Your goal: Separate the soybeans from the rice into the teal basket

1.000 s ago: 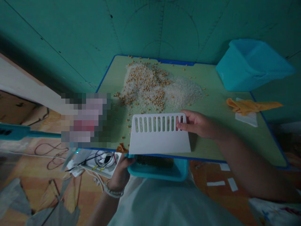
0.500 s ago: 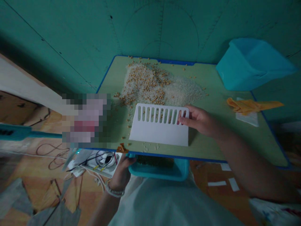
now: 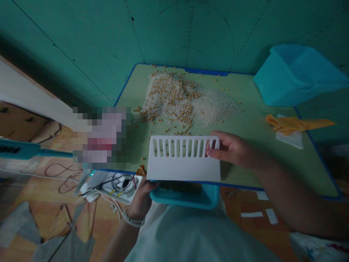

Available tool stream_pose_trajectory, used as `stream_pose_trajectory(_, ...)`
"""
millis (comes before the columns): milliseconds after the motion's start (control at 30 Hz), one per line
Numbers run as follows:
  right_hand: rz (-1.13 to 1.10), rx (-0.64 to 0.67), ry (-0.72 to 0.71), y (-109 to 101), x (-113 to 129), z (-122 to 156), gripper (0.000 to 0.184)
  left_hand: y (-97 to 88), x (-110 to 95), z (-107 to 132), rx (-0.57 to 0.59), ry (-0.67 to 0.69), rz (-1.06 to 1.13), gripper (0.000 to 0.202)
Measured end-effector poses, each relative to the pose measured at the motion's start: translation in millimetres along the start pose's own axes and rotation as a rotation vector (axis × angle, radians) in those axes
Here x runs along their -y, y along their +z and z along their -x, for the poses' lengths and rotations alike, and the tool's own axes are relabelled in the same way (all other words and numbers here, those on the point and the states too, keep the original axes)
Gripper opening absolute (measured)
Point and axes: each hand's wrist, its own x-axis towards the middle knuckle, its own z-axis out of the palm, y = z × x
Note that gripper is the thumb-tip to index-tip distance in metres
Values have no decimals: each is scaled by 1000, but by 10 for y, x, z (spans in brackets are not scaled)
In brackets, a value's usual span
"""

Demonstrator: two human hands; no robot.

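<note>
My right hand [image 3: 231, 149] grips the right end of a white slotted plastic scraper [image 3: 183, 163], which stands on its long edge at the near rim of the green table [image 3: 251, 127]. Below that rim my left hand [image 3: 140, 202] holds a teal basket [image 3: 185, 196] by its left side, right under the scraper. A spread pile of white rice mixed with yellow beans [image 3: 180, 102] lies on the table beyond the scraper.
A teal tub [image 3: 294, 76] stands at the table's far right corner. An orange cloth [image 3: 294, 123] lies on a white paper near the right edge. A white device with cables [image 3: 117, 185] sits on the floor to the left.
The scraper went out to the pile half a second ago and has come back to the table's near edge, sweeping the loose grains there off over the basket.
</note>
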Motion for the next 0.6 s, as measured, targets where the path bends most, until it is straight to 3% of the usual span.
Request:
stream_pose_trajectory(133, 8, -88, -2, -24, -22, -4, 23, 39, -25, 4, 30, -1, 10, 32)
stream_pose_trajectory(367, 14, -338, -145, -64, -57, -39, 27, 33, -17, -11, 3, 36, -18, 32)
stream_pose_trajectory(600, 21, -290, -207, 5, -57, -31, 23, -97, 73, -44, 56, 114, -60, 29)
